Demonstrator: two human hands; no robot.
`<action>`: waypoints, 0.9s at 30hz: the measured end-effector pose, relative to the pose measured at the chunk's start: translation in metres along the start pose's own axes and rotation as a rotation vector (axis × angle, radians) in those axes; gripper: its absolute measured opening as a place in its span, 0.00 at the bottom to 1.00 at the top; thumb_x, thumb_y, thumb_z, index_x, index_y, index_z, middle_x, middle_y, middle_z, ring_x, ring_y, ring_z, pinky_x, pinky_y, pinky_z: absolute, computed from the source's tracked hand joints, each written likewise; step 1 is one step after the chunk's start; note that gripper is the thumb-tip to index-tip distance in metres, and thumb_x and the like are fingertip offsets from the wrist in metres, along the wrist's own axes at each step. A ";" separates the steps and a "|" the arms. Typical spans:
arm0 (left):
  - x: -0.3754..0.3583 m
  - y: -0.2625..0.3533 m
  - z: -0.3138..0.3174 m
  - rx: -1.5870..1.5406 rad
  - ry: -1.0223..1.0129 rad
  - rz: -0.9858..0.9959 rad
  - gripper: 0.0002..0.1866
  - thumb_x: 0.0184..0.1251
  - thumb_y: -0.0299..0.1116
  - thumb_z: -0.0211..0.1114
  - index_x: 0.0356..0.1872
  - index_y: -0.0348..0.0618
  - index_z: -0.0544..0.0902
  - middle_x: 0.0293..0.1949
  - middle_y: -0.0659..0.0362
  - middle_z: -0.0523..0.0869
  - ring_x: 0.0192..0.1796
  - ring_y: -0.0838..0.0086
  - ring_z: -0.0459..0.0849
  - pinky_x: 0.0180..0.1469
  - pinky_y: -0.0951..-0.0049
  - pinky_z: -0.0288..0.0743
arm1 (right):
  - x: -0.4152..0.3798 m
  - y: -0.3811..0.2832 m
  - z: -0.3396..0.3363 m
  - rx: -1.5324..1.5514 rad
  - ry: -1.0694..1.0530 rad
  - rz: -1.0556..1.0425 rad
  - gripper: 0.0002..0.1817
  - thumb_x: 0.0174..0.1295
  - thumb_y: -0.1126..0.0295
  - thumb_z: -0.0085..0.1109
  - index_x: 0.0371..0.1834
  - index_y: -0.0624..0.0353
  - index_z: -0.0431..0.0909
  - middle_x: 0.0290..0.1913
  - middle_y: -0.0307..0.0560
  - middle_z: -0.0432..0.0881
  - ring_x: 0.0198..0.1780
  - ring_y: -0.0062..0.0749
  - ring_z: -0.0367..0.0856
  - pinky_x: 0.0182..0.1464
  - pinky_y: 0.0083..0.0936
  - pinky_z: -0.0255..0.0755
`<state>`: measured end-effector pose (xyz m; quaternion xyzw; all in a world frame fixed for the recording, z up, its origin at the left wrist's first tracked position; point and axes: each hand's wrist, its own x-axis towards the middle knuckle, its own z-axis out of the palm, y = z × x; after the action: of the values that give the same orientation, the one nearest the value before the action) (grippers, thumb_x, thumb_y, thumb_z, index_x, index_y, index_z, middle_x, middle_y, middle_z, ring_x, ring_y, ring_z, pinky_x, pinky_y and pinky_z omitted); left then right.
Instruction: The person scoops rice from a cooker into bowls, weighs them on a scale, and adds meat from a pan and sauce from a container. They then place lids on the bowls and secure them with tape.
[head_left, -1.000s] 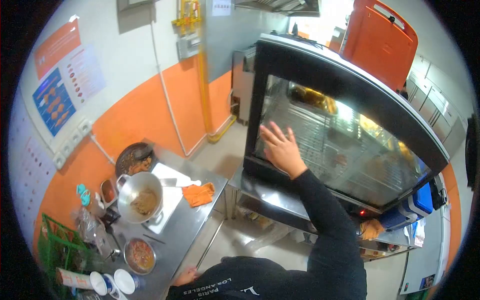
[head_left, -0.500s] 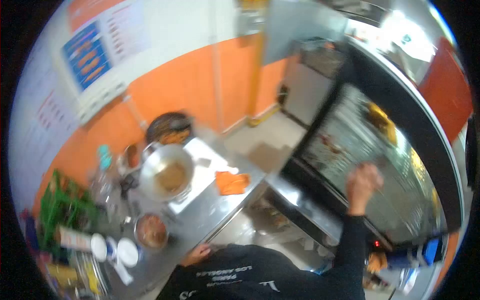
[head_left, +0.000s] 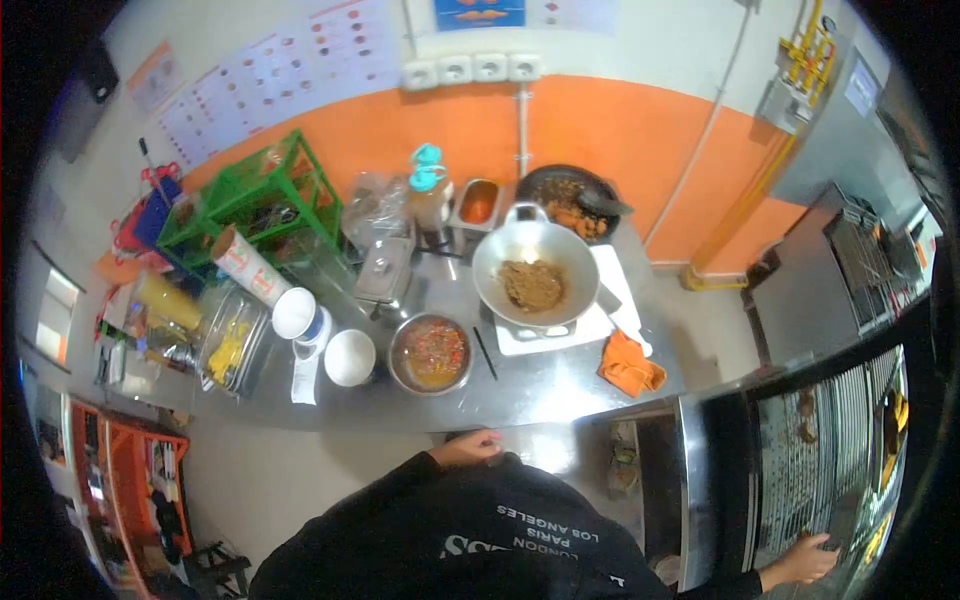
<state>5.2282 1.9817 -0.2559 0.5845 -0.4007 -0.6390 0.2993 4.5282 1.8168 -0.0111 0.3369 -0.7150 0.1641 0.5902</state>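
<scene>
My left hand (head_left: 468, 447) hangs in front of my body at the counter's near edge, its fingers curled and nothing visible in them. At the lower right, my right hand (head_left: 806, 560) reaches out at the front of the glass-fronted cabinet (head_left: 752, 470). Its fingers are bent, and what they close on, if anything, I cannot make out. Nearest to my left hand on the counter (head_left: 560, 395) are a metal bowl of red sauce (head_left: 430, 353) and a dark thin stick (head_left: 485, 353). Behind them, a metal wok (head_left: 583, 272) holds a brown paste.
An orange cloth (head_left: 631, 364) lies at the counter's right end. Behind the wok stands a dark pan of food (head_left: 570, 203). Leftward are a steel container (head_left: 385, 270), white cups (head_left: 350, 358), a green rack (head_left: 255, 200) and a glass dish (head_left: 232, 340). An orange shelf (head_left: 120, 470) stands at far left.
My view has swung left from the glass-fronted cabinet to the counter. My right hand is now low at the right edge of the view; my left hand remains near the counter's front edge.
</scene>
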 end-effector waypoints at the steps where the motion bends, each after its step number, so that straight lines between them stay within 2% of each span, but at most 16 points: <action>1: 0.003 -0.001 0.001 0.009 -0.009 -0.028 0.28 0.75 0.45 0.58 0.66 0.35 0.68 0.52 0.52 0.80 0.50 0.73 0.79 0.54 0.73 0.72 | 0.006 -0.008 0.004 0.157 0.082 -0.005 0.25 0.70 0.54 0.46 0.51 0.65 0.82 0.40 0.58 0.84 0.46 0.53 0.81 0.55 0.48 0.72; 4: 0.005 -0.002 0.007 -0.014 -0.033 -0.046 0.28 0.75 0.45 0.58 0.66 0.35 0.68 0.51 0.53 0.80 0.50 0.72 0.78 0.55 0.73 0.72 | 0.021 -0.028 0.003 1.006 -0.495 0.750 0.27 0.72 0.52 0.47 0.58 0.66 0.78 0.44 0.58 0.83 0.47 0.54 0.81 0.57 0.45 0.73; 7: 0.001 -0.004 0.009 0.007 -0.012 0.059 0.27 0.75 0.44 0.57 0.66 0.35 0.68 0.51 0.54 0.79 0.50 0.74 0.78 0.53 0.73 0.73 | 0.038 -0.027 0.007 1.224 -0.529 1.022 0.25 0.71 0.56 0.50 0.58 0.67 0.76 0.44 0.57 0.82 0.45 0.51 0.80 0.54 0.41 0.73; 10: 0.034 -0.053 0.000 0.088 -0.156 0.212 0.26 0.75 0.43 0.58 0.65 0.36 0.69 0.52 0.54 0.79 0.51 0.74 0.78 0.53 0.72 0.74 | 0.032 0.000 0.070 1.518 -0.536 1.102 0.21 0.71 0.60 0.50 0.58 0.65 0.76 0.48 0.55 0.82 0.49 0.47 0.80 0.55 0.39 0.74; 12: 0.040 -0.048 0.001 0.071 -0.147 0.146 0.24 0.75 0.41 0.58 0.64 0.36 0.70 0.51 0.55 0.79 0.51 0.74 0.79 0.54 0.71 0.74 | 0.025 0.022 0.092 1.678 -0.511 1.163 0.19 0.72 0.63 0.50 0.58 0.64 0.76 0.50 0.54 0.82 0.52 0.45 0.80 0.56 0.38 0.74; 13: 0.030 -0.014 0.003 0.020 -0.143 0.007 0.23 0.75 0.40 0.58 0.63 0.36 0.71 0.51 0.56 0.80 0.51 0.74 0.79 0.53 0.71 0.75 | 0.022 0.025 0.094 1.730 -0.480 1.206 0.18 0.72 0.65 0.50 0.58 0.64 0.75 0.52 0.53 0.81 0.53 0.44 0.80 0.56 0.37 0.74; 14: 0.049 -0.047 -0.008 -0.069 -0.222 -0.029 0.23 0.74 0.38 0.59 0.63 0.35 0.71 0.52 0.55 0.80 0.51 0.73 0.79 0.53 0.71 0.75 | 0.020 0.022 0.095 1.780 -0.440 1.253 0.17 0.72 0.67 0.50 0.58 0.63 0.75 0.53 0.52 0.81 0.54 0.43 0.80 0.57 0.36 0.75; 16: 0.057 -0.054 -0.016 0.088 -0.236 0.066 0.22 0.74 0.36 0.59 0.62 0.33 0.71 0.51 0.54 0.81 0.49 0.73 0.80 0.52 0.70 0.75 | 0.019 0.004 0.086 1.842 -0.286 1.400 0.15 0.72 0.70 0.50 0.58 0.62 0.75 0.55 0.51 0.81 0.56 0.40 0.79 0.57 0.35 0.75; 17: 0.052 -0.041 -0.019 0.118 -0.218 0.079 0.22 0.74 0.35 0.59 0.62 0.33 0.71 0.50 0.53 0.81 0.48 0.73 0.81 0.51 0.70 0.76 | 0.038 -0.018 0.063 1.899 -0.042 1.654 0.15 0.73 0.70 0.50 0.59 0.64 0.74 0.55 0.52 0.81 0.55 0.39 0.80 0.60 0.36 0.75; 18: 0.049 -0.025 -0.016 0.085 -0.224 0.065 0.21 0.74 0.35 0.58 0.62 0.33 0.71 0.50 0.53 0.81 0.47 0.73 0.81 0.50 0.70 0.76 | 0.044 -0.026 0.047 1.801 -0.152 1.511 0.16 0.74 0.69 0.48 0.60 0.65 0.72 0.54 0.51 0.80 0.56 0.39 0.79 0.58 0.37 0.77; 21: 0.026 0.032 0.001 0.055 -0.210 -0.035 0.20 0.74 0.33 0.56 0.62 0.33 0.70 0.49 0.52 0.81 0.46 0.72 0.81 0.48 0.71 0.77 | 0.039 -0.038 0.033 1.728 -0.020 1.591 0.14 0.73 0.70 0.50 0.55 0.67 0.75 0.50 0.51 0.81 0.50 0.39 0.81 0.53 0.39 0.80; 23: 0.035 0.028 0.004 0.047 -0.227 -0.054 0.20 0.75 0.34 0.57 0.62 0.35 0.71 0.49 0.53 0.81 0.45 0.73 0.81 0.47 0.72 0.76 | 0.051 -0.055 -0.003 1.711 -0.060 1.609 0.13 0.72 0.70 0.50 0.52 0.68 0.76 0.48 0.51 0.81 0.46 0.39 0.83 0.51 0.40 0.81; 24: 0.039 0.020 0.002 0.034 -0.210 -0.062 0.20 0.75 0.35 0.57 0.62 0.36 0.71 0.49 0.53 0.81 0.45 0.73 0.81 0.47 0.73 0.76 | 0.042 -0.051 0.000 1.639 -0.079 1.563 0.13 0.71 0.70 0.50 0.48 0.69 0.77 0.45 0.51 0.82 0.41 0.36 0.83 0.45 0.34 0.82; 25: 0.044 0.011 0.001 0.076 -0.210 -0.017 0.21 0.75 0.37 0.57 0.63 0.37 0.70 0.50 0.54 0.81 0.44 0.74 0.81 0.46 0.74 0.76 | 0.034 -0.042 -0.006 1.694 -0.183 1.487 0.14 0.73 0.69 0.50 0.52 0.70 0.76 0.50 0.55 0.82 0.48 0.40 0.83 0.51 0.35 0.81; 26: 0.052 0.003 0.000 0.115 -0.201 0.022 0.22 0.76 0.39 0.57 0.64 0.38 0.70 0.50 0.54 0.81 0.43 0.74 0.81 0.46 0.74 0.76 | 0.046 -0.049 -0.031 1.620 -0.237 1.521 0.14 0.74 0.69 0.49 0.53 0.71 0.75 0.51 0.55 0.81 0.49 0.40 0.83 0.54 0.36 0.79; 27: 0.060 -0.004 0.002 0.118 -0.234 -0.003 0.23 0.76 0.39 0.56 0.66 0.37 0.68 0.52 0.54 0.81 0.48 0.73 0.81 0.50 0.72 0.75 | 0.059 -0.056 -0.058 1.548 -0.292 1.554 0.15 0.74 0.70 0.48 0.54 0.71 0.74 0.52 0.56 0.81 0.51 0.40 0.83 0.56 0.37 0.77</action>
<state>5.2185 1.9332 -0.2893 0.5231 -0.4687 -0.6787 0.2146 4.6037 1.7961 0.0504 0.0906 -0.4990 0.8514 -0.1337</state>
